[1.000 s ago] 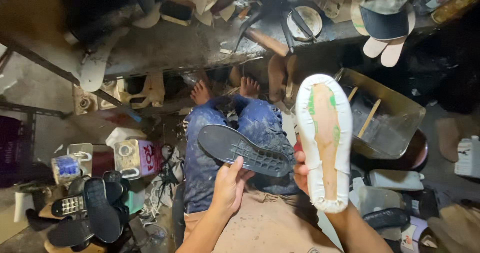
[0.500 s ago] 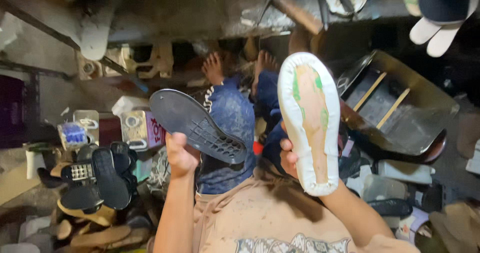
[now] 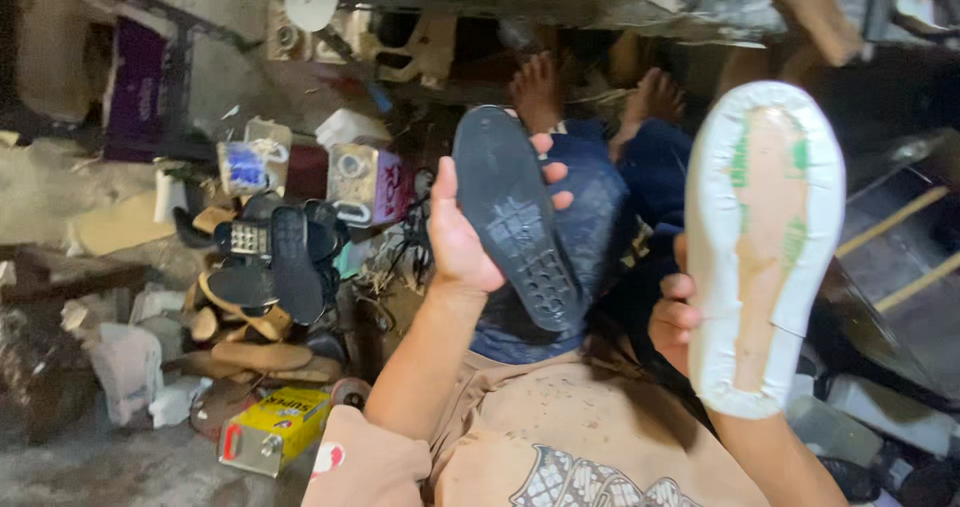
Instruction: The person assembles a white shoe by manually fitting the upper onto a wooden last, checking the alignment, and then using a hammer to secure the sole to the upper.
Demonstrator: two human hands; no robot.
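Observation:
My left hand (image 3: 462, 235) grips a black rubber shoe sole (image 3: 515, 217), held upright with its patterned tread facing me. My right hand (image 3: 675, 312) holds a white shoe sole (image 3: 765, 242) by its lower edge; tan glue and green patches cover its middle. The two soles are apart, side by side above my lap. Below them are my blue jeans (image 3: 600, 197) and bare feet (image 3: 540, 87). My tan shirt fills the bottom of the view.
A heap of dark sandals and soles (image 3: 265, 267) lies on the floor at left, with a yellow tin (image 3: 275, 429) in front of it. Small boxes (image 3: 365, 182) stand behind. A metal tray (image 3: 890, 257) sits at right; a cluttered workbench edge runs along the top.
My left hand has lifted the black sole and turned it from lying flat to upright. The white sole stays raised in my right hand. My view has shifted down and closer.

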